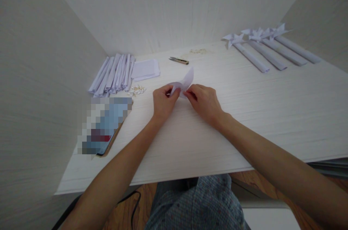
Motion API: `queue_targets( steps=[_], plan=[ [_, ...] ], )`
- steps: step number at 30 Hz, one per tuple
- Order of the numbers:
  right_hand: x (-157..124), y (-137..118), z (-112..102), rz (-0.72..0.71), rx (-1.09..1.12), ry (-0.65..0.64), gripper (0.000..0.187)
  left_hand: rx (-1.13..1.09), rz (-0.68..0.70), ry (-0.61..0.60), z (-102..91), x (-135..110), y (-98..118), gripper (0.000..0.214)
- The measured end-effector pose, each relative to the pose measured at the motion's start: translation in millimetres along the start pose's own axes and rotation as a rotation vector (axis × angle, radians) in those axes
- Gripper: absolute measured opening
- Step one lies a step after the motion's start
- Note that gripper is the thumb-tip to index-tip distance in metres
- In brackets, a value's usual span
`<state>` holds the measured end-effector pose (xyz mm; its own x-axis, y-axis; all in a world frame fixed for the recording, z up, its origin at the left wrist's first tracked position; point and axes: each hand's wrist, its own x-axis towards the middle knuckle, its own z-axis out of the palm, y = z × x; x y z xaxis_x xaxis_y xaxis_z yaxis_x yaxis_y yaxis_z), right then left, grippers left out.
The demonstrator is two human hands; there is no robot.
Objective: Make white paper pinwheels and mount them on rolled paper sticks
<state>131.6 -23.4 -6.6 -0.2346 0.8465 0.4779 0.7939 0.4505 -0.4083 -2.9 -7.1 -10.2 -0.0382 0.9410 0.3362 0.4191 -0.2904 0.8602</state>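
Both of my hands meet over the middle of the white table (244,114), pinching one small piece of white paper (186,81). My left hand (162,101) grips its left side with thumb and fingers pressed together. My right hand (203,101) pinches the right side. One flap of the paper sticks up and curves away from me, above my fingers.
A bundle of rolled paper sticks (114,74) lies at the far left, beside a stack of small white sheets (145,69) and tiny pale pins (137,90). A small cutter (178,60) lies further back. Several finished paper pinwheels (261,47) lie far right. A phone (104,126) rests near left.
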Motion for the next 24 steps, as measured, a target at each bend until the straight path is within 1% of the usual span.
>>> queue_targets(
  steps=[5, 9, 16, 24],
  plan=[
    [-0.6, 0.1, 1.5, -0.032, 0.037, -0.002, 0.017, -0.014, 0.001, -0.012, 0.2, 0.3, -0.6, 0.012],
    [-0.8, 2.5, 3.0, -0.051, 0.063, 0.008, 0.019, -0.029, -0.001, -0.012, -0.2, 0.3, 1.3, 0.012],
    [-1.3, 7.3, 7.1, -0.088, 0.156, 0.066, 0.016, -0.065, -0.013, -0.023, -0.7, 0.5, 2.0, 0.013],
    [-1.7, 9.0, 8.6, -0.077, 0.181, 0.065, 0.018, -0.089, -0.034, -0.017, -0.7, 1.7, 0.0, 0.015]
  ],
)
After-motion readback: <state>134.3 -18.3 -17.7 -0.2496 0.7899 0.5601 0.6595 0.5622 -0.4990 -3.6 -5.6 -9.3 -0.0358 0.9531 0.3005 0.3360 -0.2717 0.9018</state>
